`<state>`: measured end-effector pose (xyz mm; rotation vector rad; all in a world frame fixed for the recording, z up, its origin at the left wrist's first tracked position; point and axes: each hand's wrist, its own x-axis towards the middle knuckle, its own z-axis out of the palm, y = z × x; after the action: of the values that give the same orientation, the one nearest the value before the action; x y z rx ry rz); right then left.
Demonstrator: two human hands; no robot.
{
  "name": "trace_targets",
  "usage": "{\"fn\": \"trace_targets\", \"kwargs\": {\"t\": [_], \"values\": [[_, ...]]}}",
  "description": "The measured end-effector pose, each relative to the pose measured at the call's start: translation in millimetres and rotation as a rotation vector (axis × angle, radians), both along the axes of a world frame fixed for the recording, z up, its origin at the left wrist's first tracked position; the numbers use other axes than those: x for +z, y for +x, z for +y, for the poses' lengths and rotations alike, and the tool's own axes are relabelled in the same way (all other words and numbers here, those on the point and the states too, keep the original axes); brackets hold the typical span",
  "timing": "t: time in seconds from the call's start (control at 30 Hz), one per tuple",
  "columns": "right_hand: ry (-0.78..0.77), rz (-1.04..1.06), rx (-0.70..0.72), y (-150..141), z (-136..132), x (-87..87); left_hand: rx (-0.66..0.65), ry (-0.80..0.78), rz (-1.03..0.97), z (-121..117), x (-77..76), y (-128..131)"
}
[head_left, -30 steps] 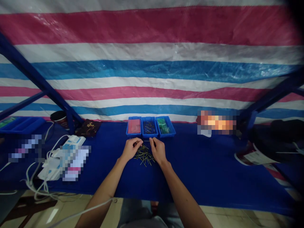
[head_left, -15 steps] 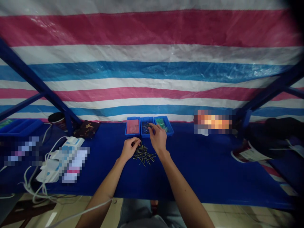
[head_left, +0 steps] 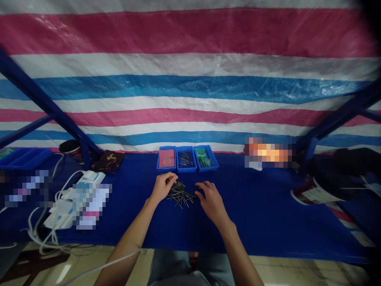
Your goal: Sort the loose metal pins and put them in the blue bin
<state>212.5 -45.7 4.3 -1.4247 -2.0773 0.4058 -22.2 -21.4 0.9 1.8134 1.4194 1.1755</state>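
A loose pile of thin, dark and brass-coloured rods [head_left: 181, 195] lies on the blue table between my hands. My left hand [head_left: 162, 186] rests at the pile's upper left edge, its thumb and fingertips pinched together; a small dark bit shows at the tips, too small to name. To the right of the pile, my right hand [head_left: 210, 199] hovers with thumb and fingers apart and nothing seen between them. Behind the pile, the middle blue bin [head_left: 187, 170] contains more of these rods. The left bin [head_left: 163, 170] has a pink block or stack in it, the right bin [head_left: 213, 167] green packets.
A white power strip [head_left: 89, 178] with tangled cables sits at the left, near a dark brown packet [head_left: 109, 161] and a dark tub [head_left: 70, 147]. On the right lies a tipped bucket-like container [head_left: 315, 192]. A striped tarp [head_left: 190, 91] closes off the back.
My right hand has drawn back from the middle bin toward me, down to the right of the pile, and its fingers have parted. The left hand has stayed almost still.
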Motion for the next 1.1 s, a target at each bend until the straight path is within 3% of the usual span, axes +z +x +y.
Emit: {"fn": "trace_targets", "kwargs": {"t": [0.3, 1.1], "values": [[0.005, -0.028, -0.014, -3, -7, -19.0, -0.005, -0.015, 0.004, 1, -1.5, -1], [-0.077, -0.111, 0.015, -5, 0, -5.4, -0.008, -0.017, 0.009, 2, -2.4, -1]]}}
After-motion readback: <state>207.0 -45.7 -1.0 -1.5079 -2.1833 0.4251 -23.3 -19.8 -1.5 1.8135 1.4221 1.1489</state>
